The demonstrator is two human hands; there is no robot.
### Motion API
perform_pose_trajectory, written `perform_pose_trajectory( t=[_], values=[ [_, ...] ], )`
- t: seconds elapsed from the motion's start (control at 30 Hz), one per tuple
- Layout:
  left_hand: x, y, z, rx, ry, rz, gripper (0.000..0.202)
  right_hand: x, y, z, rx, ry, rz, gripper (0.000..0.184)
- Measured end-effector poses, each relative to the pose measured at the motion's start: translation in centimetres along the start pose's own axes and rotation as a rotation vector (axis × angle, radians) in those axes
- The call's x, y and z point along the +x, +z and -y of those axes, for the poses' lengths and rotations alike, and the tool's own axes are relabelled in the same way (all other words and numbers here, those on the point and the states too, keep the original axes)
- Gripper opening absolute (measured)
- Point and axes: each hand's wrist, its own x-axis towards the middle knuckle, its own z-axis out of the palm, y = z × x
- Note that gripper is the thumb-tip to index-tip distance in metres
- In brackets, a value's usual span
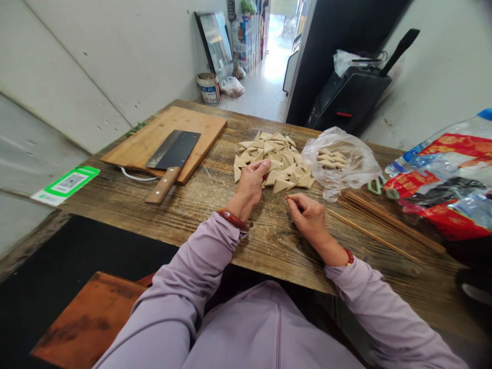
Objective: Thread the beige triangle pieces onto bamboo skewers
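Observation:
A heap of beige triangular pieces (282,177), like cut dried tofu, lies on the wooden table. At its near edge my left hand (249,187) pinches one beige triangular piece (275,164) between thumb and fingers. To the right, my right hand (310,219) is closed in a pinch just above the table. A small brown tip, apparently a bamboo skewer's, shows at its fingertips; the rest is hidden in the hand. Beyond it, a clear plastic bag (357,156) holds skewered triangular pieces (331,158). A bundle of bamboo skewers (392,220) lies on the right, with looser skewers (376,237) beside it.
At the left, a cleaver (175,148) rests on a wooden cutting board (209,123), its handle overhanging the near edge. Pale green-handled scissors (375,185) and plastic-wrapped bottles (446,169) stand at the right. A green-and-white code card (67,185) sits at the table's left corner.

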Motion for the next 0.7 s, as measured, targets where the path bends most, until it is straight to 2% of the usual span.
perform_pose_trajectory(
  t=[0.7],
  values=[
    [-0.04,0.07,-0.03,0.009,0.002,-0.01,0.019,0.13,0.08,-0.05,0.001,-0.014,-0.008,0.026]
  ],
)
